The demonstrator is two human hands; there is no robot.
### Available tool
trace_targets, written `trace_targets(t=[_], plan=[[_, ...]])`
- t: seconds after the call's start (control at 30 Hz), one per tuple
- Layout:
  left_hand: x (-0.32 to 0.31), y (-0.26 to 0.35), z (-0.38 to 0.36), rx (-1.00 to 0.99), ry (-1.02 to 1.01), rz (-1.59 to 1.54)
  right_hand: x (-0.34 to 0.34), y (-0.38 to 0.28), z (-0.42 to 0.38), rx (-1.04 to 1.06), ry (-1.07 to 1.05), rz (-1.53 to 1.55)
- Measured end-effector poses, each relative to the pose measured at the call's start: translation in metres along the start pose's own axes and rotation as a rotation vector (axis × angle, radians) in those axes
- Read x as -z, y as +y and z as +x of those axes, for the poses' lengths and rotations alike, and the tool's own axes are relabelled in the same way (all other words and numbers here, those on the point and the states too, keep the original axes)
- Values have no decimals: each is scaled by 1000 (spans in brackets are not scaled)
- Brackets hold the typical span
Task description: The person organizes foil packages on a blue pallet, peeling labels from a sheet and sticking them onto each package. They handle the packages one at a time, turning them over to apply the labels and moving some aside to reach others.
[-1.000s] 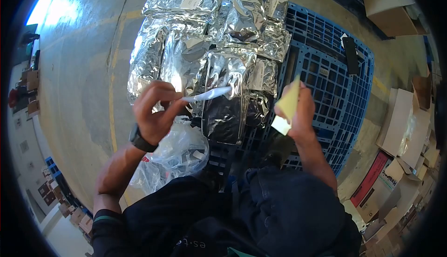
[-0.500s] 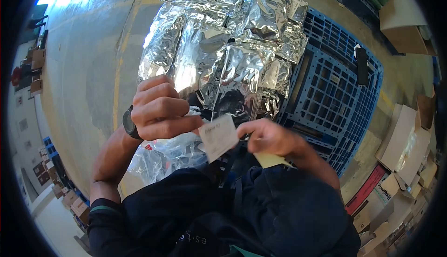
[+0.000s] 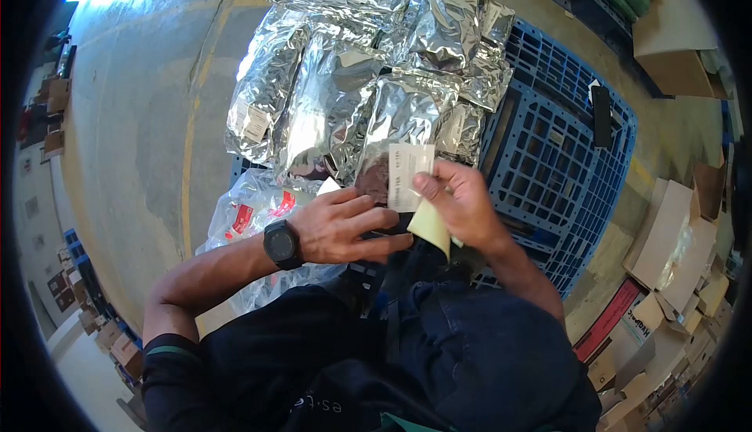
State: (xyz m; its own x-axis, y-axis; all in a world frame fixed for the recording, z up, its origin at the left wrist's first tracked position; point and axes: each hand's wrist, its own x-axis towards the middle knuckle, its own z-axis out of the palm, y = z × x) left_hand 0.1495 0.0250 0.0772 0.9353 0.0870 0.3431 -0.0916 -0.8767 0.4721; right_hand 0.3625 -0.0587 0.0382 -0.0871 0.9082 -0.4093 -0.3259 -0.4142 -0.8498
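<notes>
Between the thumb and fingers of my right hand [image 3: 464,201] is a white printed label [image 3: 406,177], held over the near end of a silver foil bag [image 3: 407,115]. Pale yellow backing paper [image 3: 429,228] hangs below the same hand. My left hand [image 3: 341,227], wearing a black watch [image 3: 282,245], reaches across the bag's near edge with its fingers stretched and slightly apart. A small white corner of paper [image 3: 329,187] peeks out behind the left hand. Dark reddish-brown shows at the near part of the foil bag.
More foil bags [image 3: 325,99], some labelled, cover the left part of a blue plastic pallet [image 3: 548,142]. A black phone-like object [image 3: 601,115] lies at the pallet's right edge. Clear plastic wrap [image 3: 251,213] bunches at the left. Opened cardboard boxes [image 3: 666,232] stand right.
My left hand has come down from its raised fist and spread its fingers by the bag. The right hand has carried the label up and right, over the foil bag.
</notes>
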Motion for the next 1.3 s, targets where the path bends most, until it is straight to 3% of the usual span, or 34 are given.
trace_targets(t=[0.03,0.1,0.13,0.17,0.23,0.27,0.3,0.33,0.37,0.47,0.5,0.57,0.6,0.73,0.8,0.9,1.03,1.1,1.17,1.2,1.27,1.3], plan=[[-1,1,-2,3,6,2,9,-5,2,-1,-4,-6],[-3,5,-8,445,222,-222,23,-21,4,14,-265,-631],[1,12,5,702,331,-335,16,-36,3,-59,-372,-739],[1,10,1,700,326,-339,11,-35,5,-4,-459,-817],[-4,-1,-11,826,-84,-390,-1,-29,8,-20,-503,-987],[-10,2,-11,844,34,-381,-1,-26,8,-20,-506,-992],[-14,1,-14,847,39,-381,-1,-20,8,-16,-363,-965],[-17,0,-18,1020,64,-432,-2,-16,7,-13,-222,-934],[-20,-1,-23,1193,87,-483,0,-15,6,-11,-224,-933],[-33,-9,-37,1186,175,-529,12,-4,2,-229,-241,-737],[-38,-12,-40,1206,200,-571,14,10,2,-233,-242,-737],[-52,-19,-49,1199,155,-515,16,30,1,-36,-106,-552],[-52,-20,-47,1190,107,-455,12,26,2,-80,-74,-545],[-48,-19,-36,1184,29,-281,2,35,1,-2,61,-557],[-50,-18,-37,1113,82,-313,1,27,3,-146,79,-829],[-60,-17,-44,1035,139,-259,8,41,5,-28,132,-873],[-48,-16,-37,1088,232,-326,8,41,3,-80,138,-930],[-41,-26,-36,1251,37,-318,8,43,0,-37,144,-952],[-40,-27,-39,1217,40,-308,5,41,-4,171,211,-975],[-38,-24,-35,1228,64,-300,2,49,-6,383,222,-961],[-41,-20,-34,1234,87,-300,5,57,-12,483,112,-1047],[-44,-19,-37,976,127,-116,8,58,-14,585,-5,-1130]])
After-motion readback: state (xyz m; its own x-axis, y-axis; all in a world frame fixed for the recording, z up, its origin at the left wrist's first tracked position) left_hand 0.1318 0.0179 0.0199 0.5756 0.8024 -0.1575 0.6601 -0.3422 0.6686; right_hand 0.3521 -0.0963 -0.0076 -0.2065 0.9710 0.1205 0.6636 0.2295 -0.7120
